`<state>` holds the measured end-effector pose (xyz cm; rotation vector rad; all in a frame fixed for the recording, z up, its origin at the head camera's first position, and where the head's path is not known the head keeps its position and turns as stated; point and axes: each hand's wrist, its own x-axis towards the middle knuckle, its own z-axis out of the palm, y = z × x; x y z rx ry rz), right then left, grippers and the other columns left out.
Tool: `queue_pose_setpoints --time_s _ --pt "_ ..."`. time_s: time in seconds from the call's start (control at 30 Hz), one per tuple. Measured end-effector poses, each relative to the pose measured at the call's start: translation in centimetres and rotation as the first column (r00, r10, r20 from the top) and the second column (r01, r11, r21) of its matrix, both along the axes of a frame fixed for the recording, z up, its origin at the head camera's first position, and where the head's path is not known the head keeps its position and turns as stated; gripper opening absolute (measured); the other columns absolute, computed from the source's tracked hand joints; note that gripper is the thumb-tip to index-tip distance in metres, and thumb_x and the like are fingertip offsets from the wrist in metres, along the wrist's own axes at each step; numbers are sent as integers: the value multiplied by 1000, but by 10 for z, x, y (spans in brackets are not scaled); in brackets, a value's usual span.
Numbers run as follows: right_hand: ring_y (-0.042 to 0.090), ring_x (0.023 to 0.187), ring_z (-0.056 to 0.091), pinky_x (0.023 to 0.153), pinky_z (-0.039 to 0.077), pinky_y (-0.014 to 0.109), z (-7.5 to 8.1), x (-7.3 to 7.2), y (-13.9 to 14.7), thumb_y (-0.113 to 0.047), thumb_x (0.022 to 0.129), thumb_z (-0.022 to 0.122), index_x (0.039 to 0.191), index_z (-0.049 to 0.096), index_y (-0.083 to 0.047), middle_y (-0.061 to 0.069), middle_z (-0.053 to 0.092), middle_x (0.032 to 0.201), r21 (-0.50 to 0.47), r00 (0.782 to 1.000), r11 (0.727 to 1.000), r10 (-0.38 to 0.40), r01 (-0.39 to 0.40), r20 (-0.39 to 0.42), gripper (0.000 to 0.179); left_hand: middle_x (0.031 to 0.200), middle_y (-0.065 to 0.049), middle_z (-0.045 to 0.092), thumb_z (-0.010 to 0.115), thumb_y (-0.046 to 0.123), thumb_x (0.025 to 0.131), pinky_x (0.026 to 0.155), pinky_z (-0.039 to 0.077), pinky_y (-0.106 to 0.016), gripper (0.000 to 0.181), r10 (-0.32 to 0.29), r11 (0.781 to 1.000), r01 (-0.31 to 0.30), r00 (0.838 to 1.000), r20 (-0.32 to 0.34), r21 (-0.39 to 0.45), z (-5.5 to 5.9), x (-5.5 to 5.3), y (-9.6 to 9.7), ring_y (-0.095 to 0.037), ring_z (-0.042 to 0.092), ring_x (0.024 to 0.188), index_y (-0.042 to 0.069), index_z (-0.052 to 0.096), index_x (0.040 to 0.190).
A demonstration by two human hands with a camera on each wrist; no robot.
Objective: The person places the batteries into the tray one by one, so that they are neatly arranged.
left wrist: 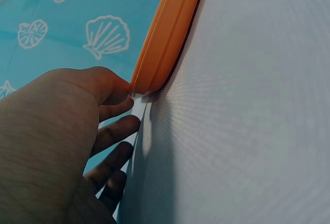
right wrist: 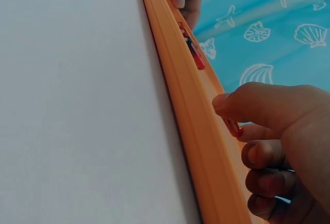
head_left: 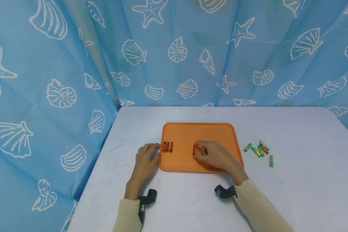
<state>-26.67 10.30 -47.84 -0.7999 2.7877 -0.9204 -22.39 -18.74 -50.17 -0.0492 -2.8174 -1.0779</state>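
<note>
An orange tray [head_left: 203, 129] lies on the table. My right hand [head_left: 213, 153] is over its middle, pinching a red and black battery [head_left: 194, 150] end to end between thumb and index finger. The right wrist view shows the red end of this battery [right wrist: 233, 127] by the index fingertip. Three more red batteries [head_left: 167, 147] stand side by side near the tray's left edge. My left hand [head_left: 145, 162] is beside that edge, its thumb [left wrist: 114, 86] touching the tray's side [left wrist: 160, 49] and the other fingers loosely extended.
Several green and gold batteries [head_left: 256, 151] lie scattered on the white table [head_left: 301, 180], right of the tray. A red battery [head_left: 265, 149] lies among them. A blue shell-patterned curtain [head_left: 174, 71] hangs along the back and left. Each wrist wears a black camera mount [head_left: 226, 192].
</note>
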Motion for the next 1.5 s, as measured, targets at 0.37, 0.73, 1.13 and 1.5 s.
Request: queue_pose_setpoints --time_s 0.37,0.73,1.13,1.5 --pt "8 56 42 54 34 27 -1 -4 -15 -32 89 77 124 65 -10 -8 45 62 4 1000 1000 2 -2 -10 43 137 -5 54 60 23 99 112 28 -52 35 -6 1000 6 1000 -19 5 -1 -1 0 -29 38 135 17 62 134" --pt "9 57 45 55 37 27 1 -8 -32 -33 89 76 124 65 -10 -7 48 64 1 1000 1000 15 -15 9 43 136 -5 55 59 23 100 112 27 -53 35 -15 1000 15 999 -29 -7 0 -2 0 -29 38 135 17 62 134" --pt "10 57 45 54 35 27 -2 -12 -51 -34 89 77 125 65 -12 -5 49 64 -18 999 1000 9 -8 40 44 137 -5 54 59 22 100 113 27 -52 35 -10 1000 10 1000 -14 7 1 -1 -1 -29 37 136 16 62 134" --pt "10 58 45 54 35 26 -2 -14 -66 -33 90 76 126 65 -11 -5 49 65 -24 999 1000 19 -18 27 44 137 -5 54 58 23 100 113 27 -52 35 -5 1000 5 1000 -10 3 1 0 -1 -29 37 135 18 62 134"
